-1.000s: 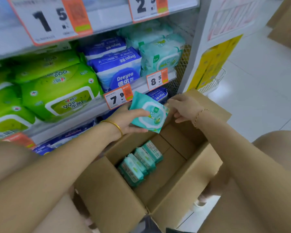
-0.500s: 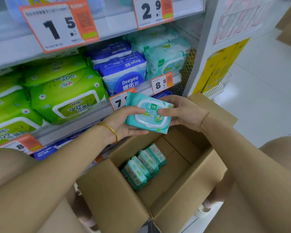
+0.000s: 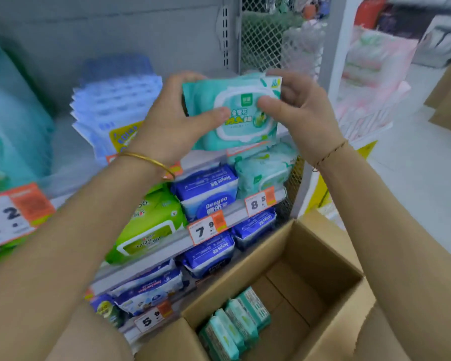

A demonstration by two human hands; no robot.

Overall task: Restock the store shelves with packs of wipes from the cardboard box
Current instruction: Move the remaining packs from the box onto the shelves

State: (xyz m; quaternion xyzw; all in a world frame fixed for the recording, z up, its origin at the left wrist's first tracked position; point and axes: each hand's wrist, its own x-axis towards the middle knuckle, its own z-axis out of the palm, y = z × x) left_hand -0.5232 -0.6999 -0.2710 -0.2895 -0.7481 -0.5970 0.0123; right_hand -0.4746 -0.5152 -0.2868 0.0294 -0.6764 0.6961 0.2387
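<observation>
Item: pack of wipes (image 3: 242, 113), teal, white lid flap and printed label facing the camera, print upright. Position: held up in front of the upper shelf (image 3: 208, 157), beside the mesh side panel (image 3: 261, 35), well above the cardboard box (image 3: 323, 259). Orientation: long axis roughly level, running left to right between the two hands, right end a little higher; top edge up. Left hand (image 3: 172, 118): closed on the pack's left end, thumb pressed on the front face, fingers curled round the edge and out of sight behind; gold bangle (image 3: 151, 160) on the wrist. Right hand (image 3: 305, 113): closed on the pack's right end, thumb on the front beside the lid flap, fingers wrapped over the upper right corner; thin cord bracelet (image 3: 328, 153) on the wrist. Box: open, flaps out, standing below the hands against the shelving; four or so teal packs (image 3: 235, 329) stand on edge in a row at its near left corner, the remaining floor bare cardboard. Shelving below the held pack: similar teal packs (image 3: 266, 170), blue packs (image 3: 208, 194), a green pack (image 3: 146, 225), and price tags reading 7.9 (image 3: 206, 229) and 8.5 (image 3: 259, 201).
</observation>
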